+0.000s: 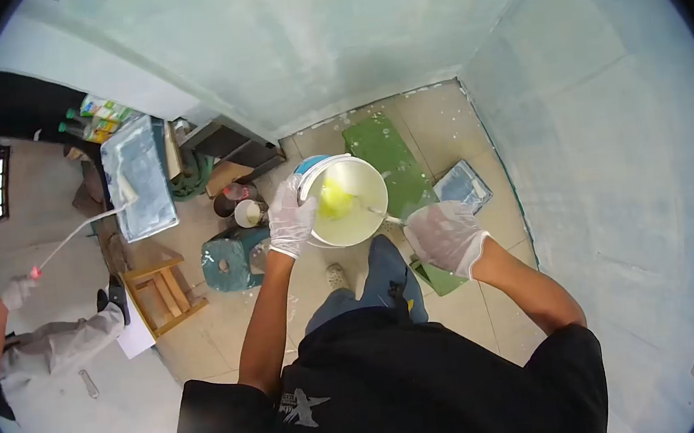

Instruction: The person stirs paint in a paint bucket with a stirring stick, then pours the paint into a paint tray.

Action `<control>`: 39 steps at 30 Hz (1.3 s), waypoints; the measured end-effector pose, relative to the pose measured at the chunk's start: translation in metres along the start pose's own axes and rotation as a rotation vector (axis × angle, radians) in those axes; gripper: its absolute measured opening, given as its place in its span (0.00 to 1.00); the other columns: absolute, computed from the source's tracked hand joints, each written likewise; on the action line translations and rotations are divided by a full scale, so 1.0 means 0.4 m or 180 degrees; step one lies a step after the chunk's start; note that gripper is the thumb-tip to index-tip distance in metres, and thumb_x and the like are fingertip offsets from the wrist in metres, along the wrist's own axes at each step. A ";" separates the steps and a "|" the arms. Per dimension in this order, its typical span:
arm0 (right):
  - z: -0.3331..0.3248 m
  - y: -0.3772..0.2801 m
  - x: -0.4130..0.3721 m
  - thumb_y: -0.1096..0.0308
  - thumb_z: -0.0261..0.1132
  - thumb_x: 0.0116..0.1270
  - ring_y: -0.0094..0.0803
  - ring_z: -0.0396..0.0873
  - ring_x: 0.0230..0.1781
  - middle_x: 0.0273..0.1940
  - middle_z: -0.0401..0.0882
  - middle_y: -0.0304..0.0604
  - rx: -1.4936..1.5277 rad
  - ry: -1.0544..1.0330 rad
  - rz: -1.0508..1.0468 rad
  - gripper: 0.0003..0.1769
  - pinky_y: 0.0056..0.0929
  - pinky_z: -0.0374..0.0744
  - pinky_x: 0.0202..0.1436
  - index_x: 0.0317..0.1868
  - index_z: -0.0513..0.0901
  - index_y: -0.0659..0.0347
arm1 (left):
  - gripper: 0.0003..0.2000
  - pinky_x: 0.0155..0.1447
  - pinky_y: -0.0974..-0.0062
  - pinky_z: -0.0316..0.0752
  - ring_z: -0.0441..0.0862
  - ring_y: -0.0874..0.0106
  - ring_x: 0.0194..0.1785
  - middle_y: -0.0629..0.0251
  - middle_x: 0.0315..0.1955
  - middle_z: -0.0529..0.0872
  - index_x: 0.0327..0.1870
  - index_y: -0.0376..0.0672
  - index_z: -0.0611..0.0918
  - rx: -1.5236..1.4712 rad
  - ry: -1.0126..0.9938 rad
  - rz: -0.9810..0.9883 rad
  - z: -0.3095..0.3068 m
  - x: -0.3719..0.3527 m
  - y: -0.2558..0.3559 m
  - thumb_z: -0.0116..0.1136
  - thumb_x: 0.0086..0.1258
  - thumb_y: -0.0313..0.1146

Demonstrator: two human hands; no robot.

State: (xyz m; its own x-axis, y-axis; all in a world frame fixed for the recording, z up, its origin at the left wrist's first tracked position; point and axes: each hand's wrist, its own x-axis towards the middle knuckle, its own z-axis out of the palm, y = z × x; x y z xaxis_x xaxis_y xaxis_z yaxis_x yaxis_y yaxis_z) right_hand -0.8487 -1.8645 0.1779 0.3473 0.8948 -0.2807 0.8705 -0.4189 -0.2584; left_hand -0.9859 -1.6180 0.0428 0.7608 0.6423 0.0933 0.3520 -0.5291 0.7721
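Note:
A white bucket [367,182] hangs in front of me, with a yellow-green patch on the pale paint [356,224] inside. At its left rim, my left hand [292,221], in a translucent glove, grips the bucket. My right hand [446,237], gloved too, is closed around the handle of a stirring tool [391,218]; the tool's far end reaches into the bucket and is hard to make out. Below the bucket are my legs and a light shoe [336,277].
Green boards [386,149] and a small paint tray [464,187] lie on the floor at right. Left are a blue-green stool [229,263], a wooden stool [165,293] and pots [250,214]. A co-worker [56,344] holds a roller over a large tray [147,208].

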 end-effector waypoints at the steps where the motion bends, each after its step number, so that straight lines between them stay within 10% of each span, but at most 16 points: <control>1: -0.020 -0.041 -0.017 0.65 0.59 0.61 0.49 0.81 0.24 0.22 0.79 0.51 -0.0034 0.0034 -0.0018 0.12 0.45 0.76 0.27 0.23 0.80 0.60 | 0.19 0.50 0.64 0.77 0.83 0.53 0.46 0.48 0.43 0.83 0.51 0.38 0.79 0.0131 -0.0006 0.0115 -0.039 -0.010 0.006 0.61 0.56 0.30; 18: 0.068 -0.491 -0.115 0.57 0.60 0.63 0.58 0.78 0.26 0.23 0.77 0.62 0.1842 0.0849 0.1119 0.19 0.47 0.76 0.35 0.27 0.84 0.67 | 0.12 0.46 0.66 0.77 0.84 0.56 0.41 0.52 0.35 0.85 0.43 0.42 0.81 0.0245 0.0407 0.0694 -0.449 -0.206 0.013 0.59 0.59 0.34; 39: 0.089 -0.450 -0.169 0.56 0.61 0.62 0.57 0.79 0.29 0.23 0.78 0.60 0.1835 0.1024 0.1274 0.19 0.48 0.77 0.39 0.24 0.83 0.66 | 0.13 0.44 0.63 0.77 0.83 0.53 0.38 0.51 0.35 0.84 0.44 0.42 0.80 0.0310 0.0528 0.1128 -0.382 -0.182 0.089 0.59 0.58 0.34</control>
State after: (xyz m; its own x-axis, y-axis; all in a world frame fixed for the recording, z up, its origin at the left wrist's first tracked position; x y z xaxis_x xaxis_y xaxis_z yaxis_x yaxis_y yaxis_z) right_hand -1.0412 -1.8552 0.2103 0.7583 0.6222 -0.1946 0.3685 -0.6554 -0.6593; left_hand -1.1122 -1.5990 0.1598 0.7487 0.4872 0.4494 0.1398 -0.7789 0.6114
